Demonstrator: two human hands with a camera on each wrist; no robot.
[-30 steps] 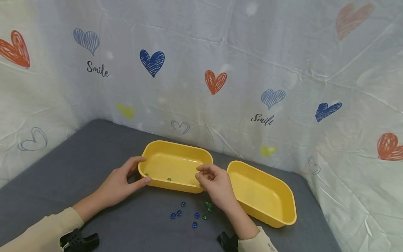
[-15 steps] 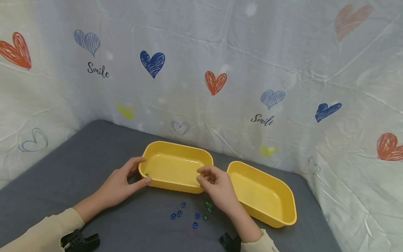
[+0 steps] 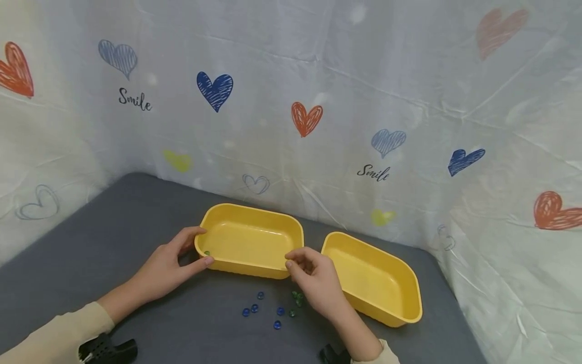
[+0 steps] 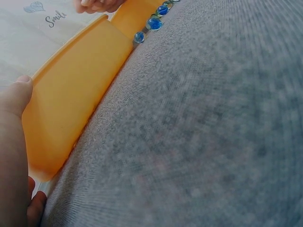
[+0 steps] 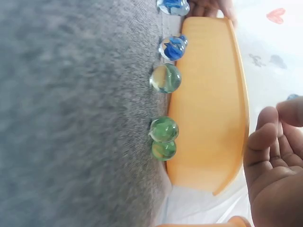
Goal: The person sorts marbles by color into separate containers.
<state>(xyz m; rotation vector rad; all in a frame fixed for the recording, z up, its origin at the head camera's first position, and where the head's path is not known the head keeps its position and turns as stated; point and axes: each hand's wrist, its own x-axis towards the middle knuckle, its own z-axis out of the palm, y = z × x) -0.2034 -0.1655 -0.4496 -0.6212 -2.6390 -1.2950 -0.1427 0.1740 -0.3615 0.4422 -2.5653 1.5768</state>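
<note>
My left hand (image 3: 156, 273) grips the left end of a yellow tub (image 3: 252, 240), its thumb at the near corner and its fingers along the side. One green marble (image 3: 207, 253) shows inside, close to that thumb. Beside the tub's near right corner hovers my right hand (image 3: 320, 285), fingers loosely bent and thumb tip against the index finger (image 5: 267, 116). The right wrist view shows nothing held there. On the cloth below lie several blue marbles (image 3: 254, 308) and a small cluster of green marbles (image 5: 164, 129); the right hand is nearest the green ones.
A second yellow tub (image 3: 379, 283) stands to the right, angled, with no marbles visible in it. Grey cloth (image 3: 191, 328) covers the table. Behind hangs a white curtain (image 3: 268, 60) printed with hearts.
A green marble seen mid-tub one second ago no longer shows there. My right hand has dropped slightly toward the near side. The left hand keeps its grip. The head view has shifted slightly right.
</note>
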